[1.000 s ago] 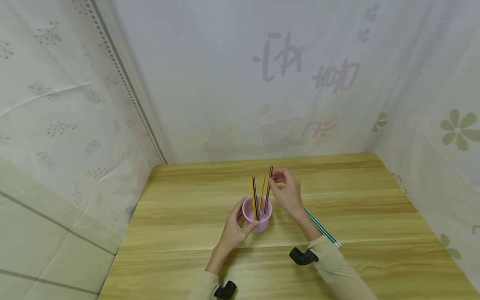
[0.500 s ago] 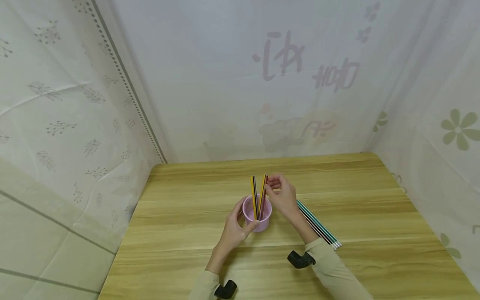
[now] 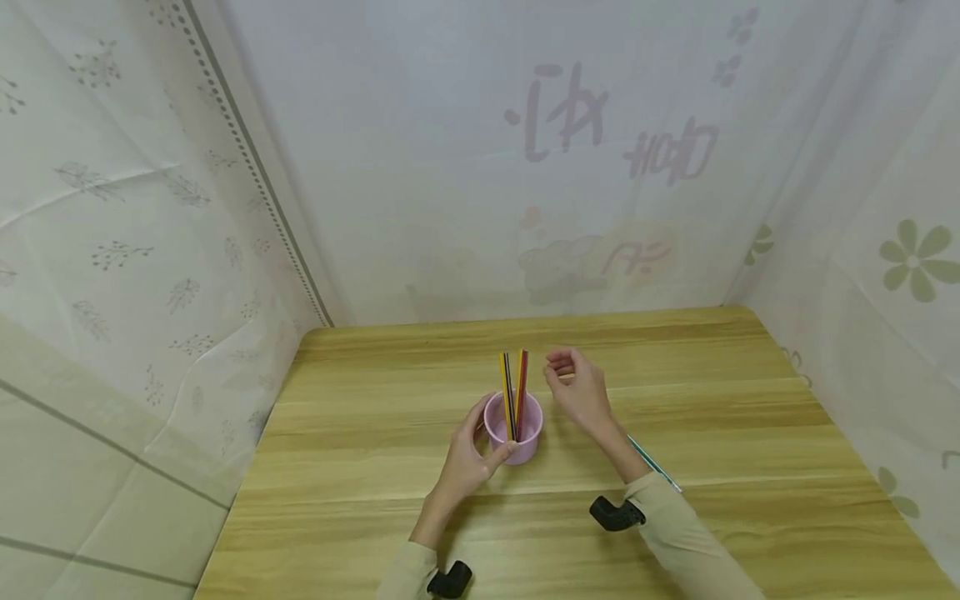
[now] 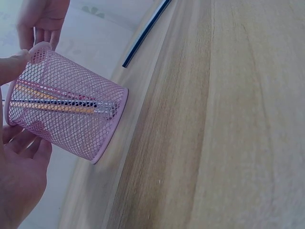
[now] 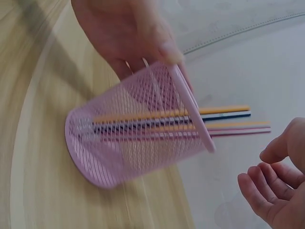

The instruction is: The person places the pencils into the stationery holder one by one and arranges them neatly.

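A pink mesh pencil cup [image 3: 527, 451] stands on the wooden table, gripped at its left side by my left hand [image 3: 463, 465]. The left wrist view shows the thumb at the rim and the other fingers around the wall. Inside lean several pencils: a yellow-and-dark striped pair [image 3: 506, 379] and, beside it, yellow and red pencils [image 3: 522, 387]. Their lower ends show through the mesh [image 5: 128, 148]. My right hand [image 3: 581, 396] hovers just right of the pencil tops, fingers loosely bent and holding nothing.
A green pencil [image 3: 652, 461] lies on the table [image 3: 337, 433] to the right, partly hidden by the right forearm. Patterned curtains [image 3: 450, 167] hang behind the table and along both sides. Each wrist carries a black camera mount [image 3: 617, 513].
The red pencil has moved left and now leans in the cup by the yellow one. My right hand let go and drew back right. The left hand and cup stayed put.
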`<action>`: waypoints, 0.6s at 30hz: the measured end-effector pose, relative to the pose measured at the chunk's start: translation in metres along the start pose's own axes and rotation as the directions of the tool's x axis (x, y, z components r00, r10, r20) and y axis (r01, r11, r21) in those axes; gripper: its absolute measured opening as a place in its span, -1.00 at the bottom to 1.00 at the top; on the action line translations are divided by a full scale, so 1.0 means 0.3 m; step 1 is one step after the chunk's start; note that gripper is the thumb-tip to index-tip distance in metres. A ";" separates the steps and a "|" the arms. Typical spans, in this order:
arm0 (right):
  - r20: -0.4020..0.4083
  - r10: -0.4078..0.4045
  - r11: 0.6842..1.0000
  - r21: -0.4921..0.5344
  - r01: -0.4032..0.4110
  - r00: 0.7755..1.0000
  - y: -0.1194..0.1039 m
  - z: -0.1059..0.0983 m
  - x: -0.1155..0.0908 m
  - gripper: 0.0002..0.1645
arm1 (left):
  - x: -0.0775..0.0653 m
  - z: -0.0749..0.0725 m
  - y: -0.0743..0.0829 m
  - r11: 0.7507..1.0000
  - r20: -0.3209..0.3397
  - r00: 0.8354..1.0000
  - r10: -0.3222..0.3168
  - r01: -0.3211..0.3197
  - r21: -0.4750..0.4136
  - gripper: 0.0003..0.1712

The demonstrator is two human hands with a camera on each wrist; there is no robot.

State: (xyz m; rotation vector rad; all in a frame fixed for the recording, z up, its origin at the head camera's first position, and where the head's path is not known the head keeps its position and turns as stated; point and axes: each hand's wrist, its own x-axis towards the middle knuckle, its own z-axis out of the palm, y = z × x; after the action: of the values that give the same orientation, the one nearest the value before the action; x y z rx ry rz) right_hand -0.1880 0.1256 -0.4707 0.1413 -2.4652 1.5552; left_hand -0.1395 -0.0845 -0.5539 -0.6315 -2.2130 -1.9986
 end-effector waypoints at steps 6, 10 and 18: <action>-0.044 -0.030 0.999 -0.039 0.029 0.999 0.030 -0.041 0.008 -0.77 | -0.001 -0.005 -0.006 0.998 0.014 0.999 0.041 -0.042 0.042 -0.06; -0.040 -0.011 0.999 -0.041 0.010 0.999 0.045 -0.078 0.014 -0.74 | -0.002 -0.006 -0.001 0.999 0.008 1.000 0.020 -0.020 0.040 -0.06; -0.054 0.035 0.995 -0.090 -0.040 0.998 0.099 -0.142 0.007 -0.77 | 0.003 -0.001 0.023 0.998 0.009 1.000 0.020 -0.021 0.052 -0.05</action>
State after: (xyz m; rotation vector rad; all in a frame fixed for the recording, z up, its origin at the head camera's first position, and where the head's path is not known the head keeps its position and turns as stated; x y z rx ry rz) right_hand -0.1902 0.1770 -0.4787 0.0386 -2.5055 1.4387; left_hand -0.1380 -0.0841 -0.5470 -0.6548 -2.2462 -1.9250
